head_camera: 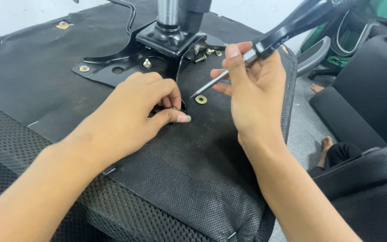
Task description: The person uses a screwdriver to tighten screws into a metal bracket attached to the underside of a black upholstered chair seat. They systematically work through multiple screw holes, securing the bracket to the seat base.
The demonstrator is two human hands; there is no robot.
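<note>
While the left hand point(142, 114) pinched something small at the corner of the black metal plate point(126, 60) on the upturned chair seat point(193, 179), the right hand point(251, 96) gripped a screwdriver point(265, 42). Two bolts looked already in. A loose washer point(201, 99) lay near the tool's tip, more bolts point(202, 56) waited. Fingers hid what the left hand held.

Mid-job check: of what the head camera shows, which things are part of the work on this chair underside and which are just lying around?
In the job:
left hand pinching a small part by the black metal plate
right hand holding the screwdriver
brass washer
loose bolts
upturned seat

Lying about:
other black chairs
green chair frame
a person's bare foot
</note>
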